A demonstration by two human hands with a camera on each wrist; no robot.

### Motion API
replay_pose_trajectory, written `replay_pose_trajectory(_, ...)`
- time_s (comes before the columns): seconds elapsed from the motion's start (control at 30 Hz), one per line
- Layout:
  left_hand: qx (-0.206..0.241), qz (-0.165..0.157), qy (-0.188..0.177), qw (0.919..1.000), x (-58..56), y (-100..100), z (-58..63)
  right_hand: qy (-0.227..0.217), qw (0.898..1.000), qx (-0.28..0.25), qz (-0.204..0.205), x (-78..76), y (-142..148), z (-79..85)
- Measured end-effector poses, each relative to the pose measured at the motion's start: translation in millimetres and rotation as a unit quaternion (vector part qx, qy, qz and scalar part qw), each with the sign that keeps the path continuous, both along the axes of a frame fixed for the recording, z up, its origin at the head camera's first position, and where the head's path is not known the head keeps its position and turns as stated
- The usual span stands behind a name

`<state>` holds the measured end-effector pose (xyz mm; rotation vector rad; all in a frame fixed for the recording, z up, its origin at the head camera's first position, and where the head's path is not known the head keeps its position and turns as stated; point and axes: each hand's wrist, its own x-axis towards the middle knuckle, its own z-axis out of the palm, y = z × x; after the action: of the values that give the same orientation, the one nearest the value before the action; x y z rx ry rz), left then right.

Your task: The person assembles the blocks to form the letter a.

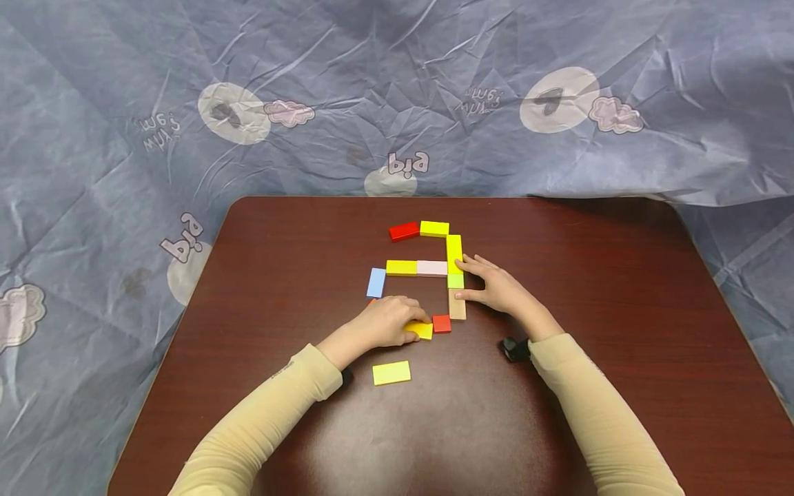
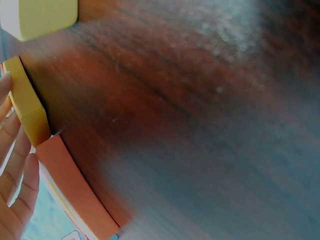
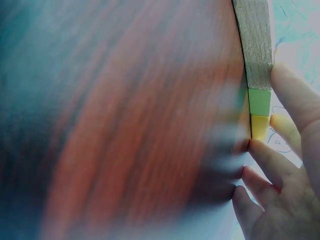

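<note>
My left hand [image 1: 389, 321] pinches a yellow block [image 1: 423, 331] between thumb and fingers, flat on the table beside a red square block [image 1: 441, 324]. An orange block [image 2: 77, 190] lies end to end with it in the left wrist view; in the head view the hand mostly hides it. My right hand [image 1: 499, 288] rests with spread fingers along a column of blocks. Its thumb touches the natural wood block [image 3: 255, 45], and a finger reaches the long yellow block [image 1: 454, 251]. Between those two sits a small green block [image 1: 455, 281].
A yellow block [image 1: 402, 268] and a pink block [image 1: 432, 269] form a row left of the column. A blue block [image 1: 375, 283] slants nearby. Farther back are a red block [image 1: 404, 232] and a yellow block [image 1: 435, 229]. A loose pale yellow block [image 1: 391, 373] lies nearer me.
</note>
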<state>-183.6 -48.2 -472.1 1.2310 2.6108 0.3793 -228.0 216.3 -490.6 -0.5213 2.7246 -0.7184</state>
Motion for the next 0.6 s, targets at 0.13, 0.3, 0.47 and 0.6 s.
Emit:
replay_pose_trajectory(0.13, 0.031, 0.034, -0.055, 0.9974, -7.5, -5, 6.3, -0.001, 1.000, -0.002, -0.001, -0.1, 0, -0.6)
replay_pose_trajectory(0.3, 0.097, 0.104, -0.093, 0.9854, -27.4, -18, 21.8, -0.006, 1.000, -0.005, -0.003, -0.7, -1, 1.1)
replay_pose_trajectory(0.47, 0.074, 0.093, -0.090, 0.9888, -36.8, -7, 20.6, -0.011, 1.000, -0.002, -0.004, -1.3, 1, 0.8)
replay_pose_trajectory(0.6, 0.033, 0.056, -0.099, 0.9930, -34.4, 13, 15.0, -0.012, 1.000, -0.004, -0.005, -0.9, 0, -0.3)
